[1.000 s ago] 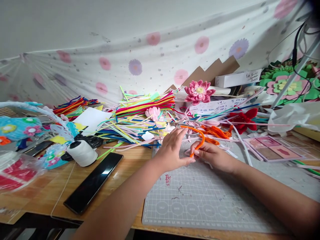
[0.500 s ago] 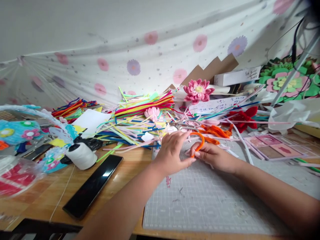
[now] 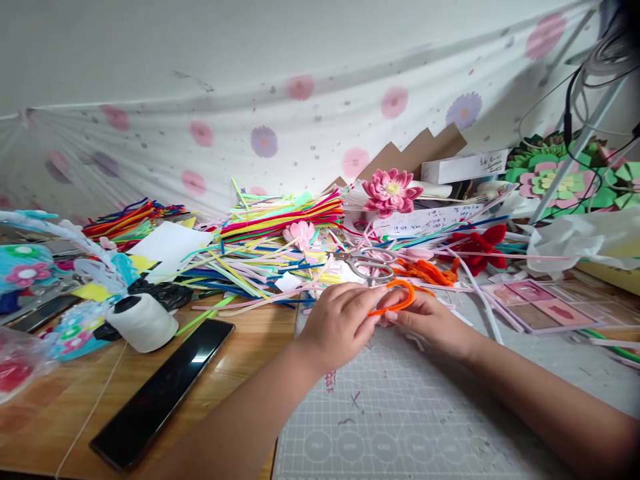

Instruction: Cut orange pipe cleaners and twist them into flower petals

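Note:
An orange pipe cleaner (image 3: 407,288), bent into a loop, is held between my two hands above the grey cutting mat (image 3: 370,413). My left hand (image 3: 337,323) pinches the loop's left end between thumb and fingers. On the other side, my right hand (image 3: 433,323) grips it with thumb and forefinger close to the left fingertips. Just behind the hands lie scissors (image 3: 373,265) with grey handles and a bunch of orange pipe cleaners (image 3: 430,272). The fingers partly hide the loop's ends.
A black phone (image 3: 163,393) and a white thread spool (image 3: 143,323) lie on the wooden table at left. Bundled pipe cleaners (image 3: 285,217) are heaped behind. A pink flower (image 3: 393,192) and a red flower (image 3: 480,248) stand at the back; a makeup palette (image 3: 543,303) lies right.
My left hand has closed from an open spread onto the orange pipe cleaner. The loop has tilted flatter, its open curve now drawn together between both hands. The camera view has shifted slightly.

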The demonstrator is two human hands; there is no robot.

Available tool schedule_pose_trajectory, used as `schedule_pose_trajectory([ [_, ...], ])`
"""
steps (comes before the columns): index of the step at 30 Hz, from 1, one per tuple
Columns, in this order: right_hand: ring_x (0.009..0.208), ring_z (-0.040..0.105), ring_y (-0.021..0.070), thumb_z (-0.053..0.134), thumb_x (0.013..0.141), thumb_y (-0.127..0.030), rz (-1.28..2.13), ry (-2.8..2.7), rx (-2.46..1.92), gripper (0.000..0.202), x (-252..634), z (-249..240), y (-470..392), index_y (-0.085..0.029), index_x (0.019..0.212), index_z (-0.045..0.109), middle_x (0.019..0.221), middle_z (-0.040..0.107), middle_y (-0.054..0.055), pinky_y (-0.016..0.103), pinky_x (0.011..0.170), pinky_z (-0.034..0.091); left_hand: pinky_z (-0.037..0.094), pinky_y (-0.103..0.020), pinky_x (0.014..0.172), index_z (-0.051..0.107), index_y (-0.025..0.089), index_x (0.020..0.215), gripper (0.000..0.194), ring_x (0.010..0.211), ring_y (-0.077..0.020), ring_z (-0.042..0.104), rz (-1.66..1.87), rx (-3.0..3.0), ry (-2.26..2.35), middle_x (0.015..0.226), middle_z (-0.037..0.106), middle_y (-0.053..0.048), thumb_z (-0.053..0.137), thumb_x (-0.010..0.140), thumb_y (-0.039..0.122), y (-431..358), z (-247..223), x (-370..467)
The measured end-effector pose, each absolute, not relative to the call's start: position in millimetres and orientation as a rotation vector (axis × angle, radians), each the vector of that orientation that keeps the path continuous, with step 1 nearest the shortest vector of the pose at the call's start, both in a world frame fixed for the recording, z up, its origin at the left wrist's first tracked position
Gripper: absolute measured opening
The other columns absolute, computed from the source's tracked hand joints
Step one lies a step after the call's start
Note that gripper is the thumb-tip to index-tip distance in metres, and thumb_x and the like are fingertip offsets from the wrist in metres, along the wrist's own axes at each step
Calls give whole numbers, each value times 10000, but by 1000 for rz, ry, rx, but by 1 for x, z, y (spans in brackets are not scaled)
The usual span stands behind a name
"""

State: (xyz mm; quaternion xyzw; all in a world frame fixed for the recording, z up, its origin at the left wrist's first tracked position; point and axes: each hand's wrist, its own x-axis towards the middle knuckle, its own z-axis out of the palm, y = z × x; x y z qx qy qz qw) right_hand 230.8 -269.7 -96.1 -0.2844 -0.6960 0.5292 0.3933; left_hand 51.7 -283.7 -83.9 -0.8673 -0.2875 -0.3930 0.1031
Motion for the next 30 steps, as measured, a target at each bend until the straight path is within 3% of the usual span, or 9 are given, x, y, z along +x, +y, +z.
schedule_pose_trajectory([
  [5,698,526,120,548,752,-367,1304,-1801,-756,203,230,-98,-269,-164,754,532,716,543,-6,281,708,437,444,-311,817,569,171,1008,233,885,-151,563,-1073,-2686,-765,912,662,-31,469,797,164,-277,-85,49],
  [11,774,551,175,578,733,-336,1228,-1979,-838,220,231,-100,-264,-150,849,562,814,588,36,328,736,440,459,-303,769,615,150,922,187,809,-154,606,-1061,-2742,-831,850,684,-52,482,800,200,-263,-94,42],
  [15,749,568,181,587,730,-343,968,-2011,-1015,543,234,-100,-264,-175,1192,356,965,572,75,340,674,467,460,-301,746,616,152,898,180,792,-157,610,-1060,-2748,-866,828,683,-52,471,809,209,-263,-94,41],
  [18,804,579,182,566,744,-371,674,-2094,-1052,676,238,-99,-265,-206,1296,212,1173,483,114,341,697,482,458,-288,733,616,150,893,183,789,-151,608,-1043,-2773,-874,823,682,-47,458,816,202,-265,-92,42],
  [23,1085,465,239,485,793,-427,369,-2276,-1033,560,241,-99,-264,-178,1272,337,1224,481,110,398,890,393,454,-290,728,619,148,884,179,798,-155,604,-1035,-2796,-872,839,684,-42,459,813,190,-267,-91,43],
  [27,1021,516,228,422,831,-418,264,-2365,-1057,487,243,-97,-261,-129,1223,421,1156,539,127,366,842,427,455,-299,741,621,158,890,176,807,-159,605,-1048,-2800,-875,854,687,-38,468,809,188,-266,-92,43],
  [30,966,543,231,478,805,-410,212,-2409,-1046,463,244,-96,-260,-135,1177,473,1098,576,122,358,811,434,464,-298,727,624,158,885,183,796,-160,608,-1072,-2793,-896,850,689,-46,462,817,210,-265,-93,42],
])
